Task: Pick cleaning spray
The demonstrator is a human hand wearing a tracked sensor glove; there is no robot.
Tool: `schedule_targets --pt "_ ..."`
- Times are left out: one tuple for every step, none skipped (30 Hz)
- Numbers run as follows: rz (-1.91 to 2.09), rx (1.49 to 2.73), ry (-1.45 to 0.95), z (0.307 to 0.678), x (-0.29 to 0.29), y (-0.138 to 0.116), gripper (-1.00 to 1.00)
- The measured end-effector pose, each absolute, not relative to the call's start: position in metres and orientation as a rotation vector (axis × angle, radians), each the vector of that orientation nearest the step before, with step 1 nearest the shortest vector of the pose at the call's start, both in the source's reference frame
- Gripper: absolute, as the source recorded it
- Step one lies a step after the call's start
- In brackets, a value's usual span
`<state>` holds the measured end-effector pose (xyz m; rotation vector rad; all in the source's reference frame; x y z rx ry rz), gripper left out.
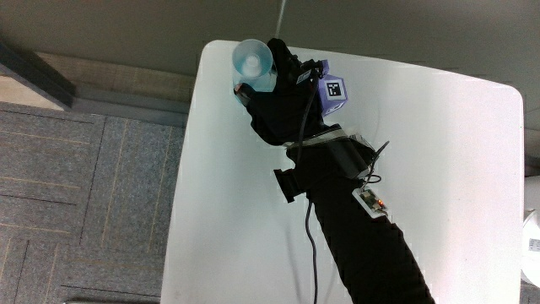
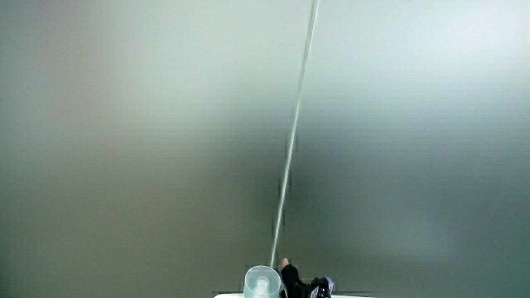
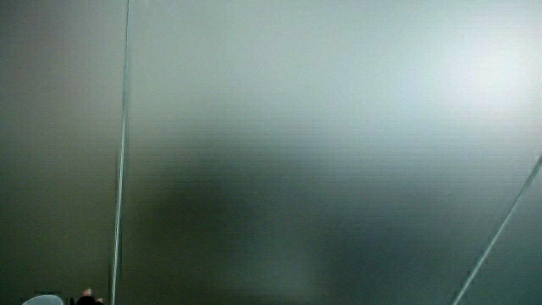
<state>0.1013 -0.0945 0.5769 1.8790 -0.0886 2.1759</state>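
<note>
The hand (image 1: pixel 283 89) was wrapped around the cleaning spray (image 1: pixel 253 61) at the table's (image 1: pixel 439 169) corner farthest from the person, fingers curled about the body just under its pale translucent cap, which stood clear at the fingertips. The forearm (image 1: pixel 363 228) stretched back across the white top. Both side views showed mostly pale wall, with only the cap (image 2: pixel 262 283) and a little of the glove at the edge. It looked to me a light, stiff plastic bottle, smooth enough to slip. I judged a firm hold around the middle of the body safer than one near the cap.
</note>
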Motion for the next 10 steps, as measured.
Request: schedule_targets --pt "2.182 1.876 -0.096 0.576 0.103 -0.095 1.0" --pt "2.189 1.872 -0.104 0.574 0.104 -0.095 1.0" --pt "2.2 1.862 -0.112 0.572 0.105 -0.095 1.0" --pt "2.21 1.852 -0.121 0.57 0.106 -0.095 1.0" --pt "2.212 1.851 -0.111 0.568 0.11 -0.093 1.0" --pt "2.214 1.85 -0.1 0.566 0.113 -0.091 1.0" --pt "2.216 1.849 -0.09 0.564 0.116 -0.09 1.0" --pt "2.217 1.848 -0.08 0.562 0.119 -0.088 1.0" --pt "2.219 1.846 -0.07 0.559 0.122 -0.086 1.0" --pt "2.221 1.845 -0.059 0.557 0.126 -0.085 1.0"
